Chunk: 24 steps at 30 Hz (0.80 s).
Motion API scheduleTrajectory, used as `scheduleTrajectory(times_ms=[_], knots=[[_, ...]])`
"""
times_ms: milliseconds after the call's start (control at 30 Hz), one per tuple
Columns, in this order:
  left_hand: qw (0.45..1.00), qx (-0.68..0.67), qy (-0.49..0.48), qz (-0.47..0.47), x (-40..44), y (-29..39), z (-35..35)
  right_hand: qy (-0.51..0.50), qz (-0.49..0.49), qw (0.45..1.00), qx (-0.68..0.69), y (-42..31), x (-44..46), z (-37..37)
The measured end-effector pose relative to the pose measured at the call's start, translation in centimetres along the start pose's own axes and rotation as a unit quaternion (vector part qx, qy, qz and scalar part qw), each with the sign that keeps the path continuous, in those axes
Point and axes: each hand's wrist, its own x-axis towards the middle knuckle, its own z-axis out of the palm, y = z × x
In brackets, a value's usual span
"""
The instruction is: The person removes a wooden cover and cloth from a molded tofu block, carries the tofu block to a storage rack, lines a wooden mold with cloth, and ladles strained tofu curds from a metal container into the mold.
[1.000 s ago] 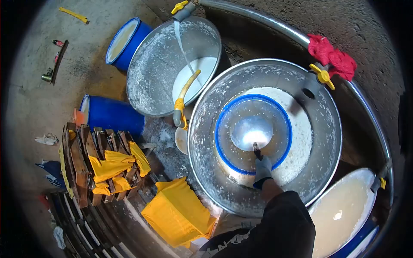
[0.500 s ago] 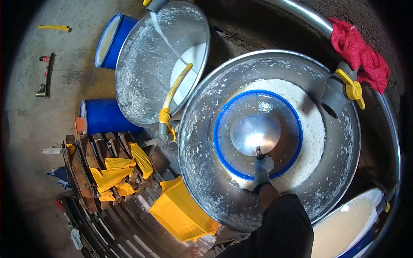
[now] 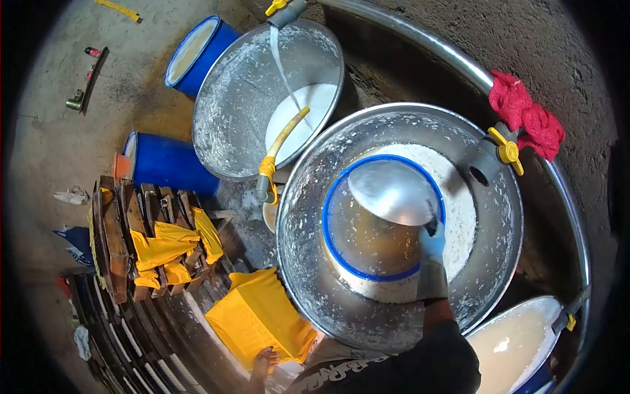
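Note:
My gloved right hand (image 3: 432, 243) is closed on the handle of a large metal ladle (image 3: 392, 192). The shiny bowl of the ladle is tilted over a round sieve with a blue rim (image 3: 326, 233), which sits inside a big metal vat (image 3: 315, 282). White, grainy liquid (image 3: 459, 230) surrounds the sieve, and cloudy brownish liquid (image 3: 377, 246) shows within it. My bare left hand (image 3: 266, 360) is low in the view, fingers apart, at the lower edge of a yellow cloth (image 3: 259, 315). It holds nothing visible.
White liquid pours from a valve pipe (image 3: 287, 14) into a second metal vat (image 3: 230, 98). Another valve (image 3: 489, 154) and a red cloth (image 3: 525, 115) are on a rail. Blue barrels (image 3: 174, 164), stacked wooden frames (image 3: 118, 243) and a basin of pale liquid (image 3: 512, 341) stand around.
The ladle has moved up and right within the sieve and tilted, with my right hand moving right. My left hand has come further into view by the yellow cloth. The camera view has shifted.

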Motion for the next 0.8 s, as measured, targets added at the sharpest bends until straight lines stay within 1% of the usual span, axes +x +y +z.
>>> scheduleTrajectory(times_ms=[33,67,100,133,167,200,233,300,333,367,433,467,500,533,567,600,633,667,700,767,800], knots=[[0.997,0.059,0.046,0.017,-0.1,0.4,0.5,0.061,0.012,0.991,0.120,0.7,0.2,-0.2],[0.996,0.073,0.049,0.027,-0.1,0.5,1.0,0.135,-0.010,0.989,0.058,-0.7,0.6,-1.0],[0.996,0.070,0.047,0.022,0.0,0.7,1.6,0.134,-0.011,0.990,0.053,-0.5,0.9,-1.4],[0.997,0.072,0.033,0.010,0.3,1.0,2.0,0.115,0.079,0.990,-0.002,0.0,1.4,-1.8],[0.997,0.072,0.020,0.000,0.7,1.1,2.3,0.096,0.167,0.980,-0.056,1.5,2.1,-1.9],[0.999,0.041,-0.006,-0.015,1.0,1.3,2.5,0.076,0.205,0.974,-0.067,2.9,2.7,-1.1],[0.999,0.038,-0.005,-0.019,1.1,1.5,3.3,0.073,0.203,0.974,-0.071,5.6,2.7,0.8],[0.995,0.098,0.010,0.006,0.2,3.3,5.4,0.159,0.167,0.972,0.034,10.2,1.7,3.9],[0.995,0.099,0.020,-0.003,0.5,3.5,5.7,0.156,0.201,0.964,-0.071,10.0,1.0,4.5],[0.995,0.098,0.022,-0.010,0.6,3.6,5.9,0.152,0.203,0.964,-0.077,9.8,0.3,5.1],[0.993,0.109,0.036,-0.023,0.9,4.0,6.1,0.083,0.197,0.975,0.061,10.2,-1.3,6.8],[0.994,0.104,0.032,-0.017,0.7,4.1,6.2,0.078,0.199,0.975,0.056,9.3,-2.4,7.6],[0.994,0.101,0.035,-0.023,0.6,4.2,6.3,0.025,0.290,0.957,0.016,8.4,-3.8,8.2],[0.993,0.109,0.037,-0.023,0.4,4.6,6.6,-0.027,0.377,0.925,-0.025,7.7,-4.6,8.5],[0.992,0.117,0.037,-0.022,0.3,4.7,6.7,-0.031,0.378,0.925,-0.031,8.4,-5.8,8.3],[0.996,0.082,0.035,-0.025,0.3,5.0,6.9,-0.129,0.416,0.898,0.064,8.9,-7.4,7.8],[0.996,0.078,0.035,-0.028,0.4,4.8,6.9,-0.224,0.444,0.853,0.158,9.3,-8.3,7.6],[0.996,0.077,0.028,-0.024,0.9,4.4,6.6,-0.218,0.465,0.852,0.107,7.7,-8.8,7.2],[0.997,0.073,0.022,-0.019,1.3,3.9,6.3,-0.222,0.459,0.854,0.103,6.9,-9.0,6.7],[0.999,0.047,0.023,-0.010,1.9,3.0,5.8,-0.363,0.467,0.803,0.080,6.3,-9.7,5.4],[0.998,0.060,0.015,-0.006,2.3,2.9,5.8,-0.383,0.482,0.786,0.057,6.0,-9.8,5.2]])
